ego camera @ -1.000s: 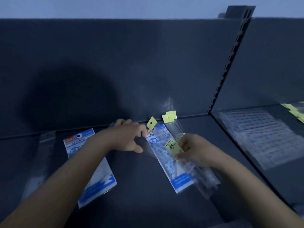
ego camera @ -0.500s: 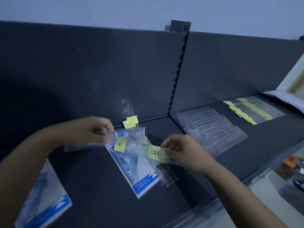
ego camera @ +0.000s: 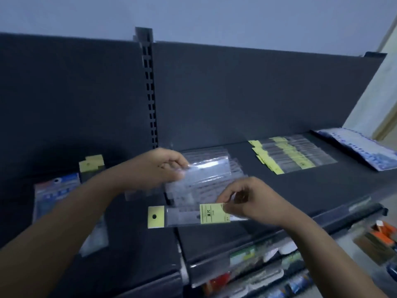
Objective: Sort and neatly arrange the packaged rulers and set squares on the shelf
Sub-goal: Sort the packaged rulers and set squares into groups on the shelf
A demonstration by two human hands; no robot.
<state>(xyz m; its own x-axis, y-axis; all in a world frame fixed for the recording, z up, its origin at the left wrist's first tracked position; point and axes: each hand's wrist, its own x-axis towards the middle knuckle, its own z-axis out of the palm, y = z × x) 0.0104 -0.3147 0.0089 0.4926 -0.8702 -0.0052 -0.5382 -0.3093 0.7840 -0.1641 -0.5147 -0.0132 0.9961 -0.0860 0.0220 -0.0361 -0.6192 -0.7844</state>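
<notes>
Dim grey wall (ego camera: 214,18) behind, dark shelf (ego camera: 300,190) below: my right hand (ego camera: 253,201) pinches a yellow-tagged ruler pack (ego camera: 189,216) near the front edge; my left hand (ego camera: 154,168) pinches a clear pack (ego camera: 208,168) farther back. A row of rulers (ego camera: 290,153) lies toward the right back corner.

Hands: two, left hand (ego camera: 159,168) at 7 o'clock, right hand (ego camera: 253,201) at 5 o'clock.
Held packets: two, one per hand, a clear packet (ego camera: 206,168) and a yellow-tagged ruler packet (ego camera: 193,216).
Yellow-tag row (ego camera: 290,154), 3 o'clock: several, overlapped, exact count unclear.
Blue fan (ego camera: 365,151), far 3 o'clock: many, too blurred to count.
Blue set-square packet (ego camera: 55,194), 8 o'clock: one showing.
Yellow header tags (ego camera: 91,163), 9 o'clock: two, overlapping.
</notes>
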